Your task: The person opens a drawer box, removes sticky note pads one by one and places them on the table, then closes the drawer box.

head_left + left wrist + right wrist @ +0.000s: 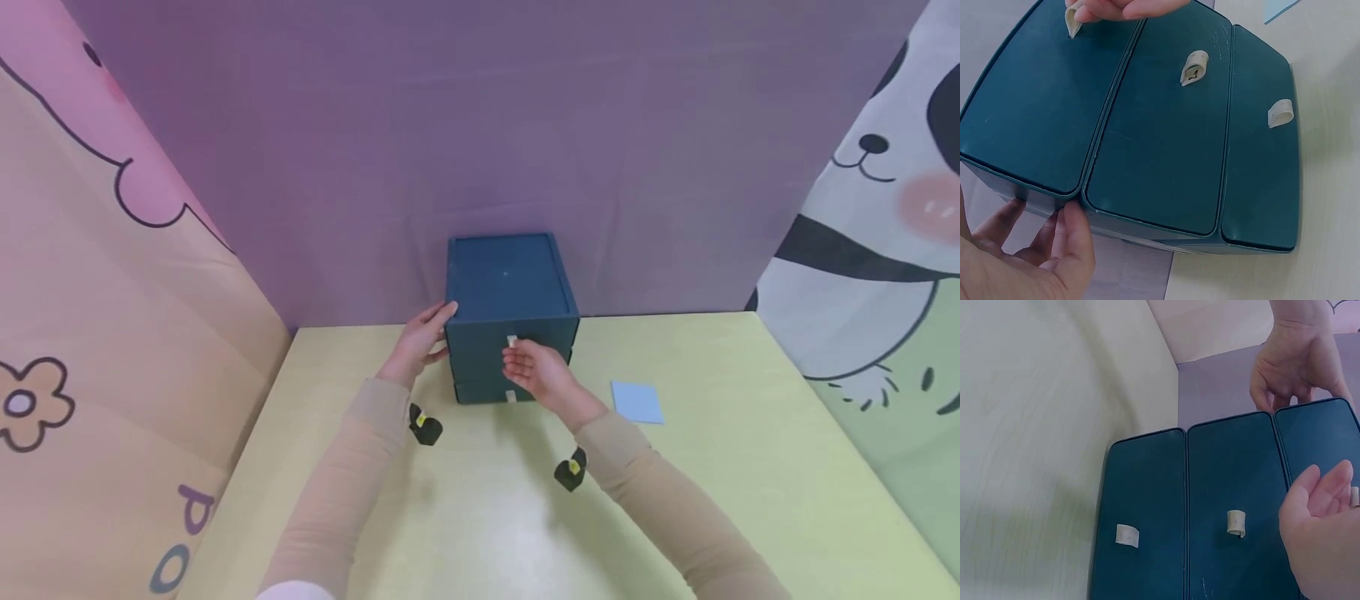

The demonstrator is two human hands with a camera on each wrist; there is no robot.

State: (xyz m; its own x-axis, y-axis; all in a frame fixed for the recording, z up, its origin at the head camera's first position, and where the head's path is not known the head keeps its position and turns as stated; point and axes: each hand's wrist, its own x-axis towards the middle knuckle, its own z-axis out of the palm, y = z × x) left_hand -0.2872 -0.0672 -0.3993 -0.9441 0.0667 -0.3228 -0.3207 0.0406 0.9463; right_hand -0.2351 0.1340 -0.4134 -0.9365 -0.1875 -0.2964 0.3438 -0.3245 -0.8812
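Note:
A dark blue-green drawer box (504,275) stands against the back wall, with three drawer fronts stacked one above another. Each front has a small cream loop-shaped pull tab, such as the middle one (1194,67) and the bottom one (1127,535). My left hand (418,343) rests on the box's left side near the top, its fingertips against the side wall. At the top drawer, my right hand (536,371) pinches the top pull tab (1072,22) with its fingertips. All three drawer fronts sit flush with the box.
A light blue square of paper (637,402) lies on the pale yellow table (465,517), right of the box. Black wrist devices with yellow marks hang by the left cuff (426,426) and right cuff (572,470). Printed cloth walls border the table.

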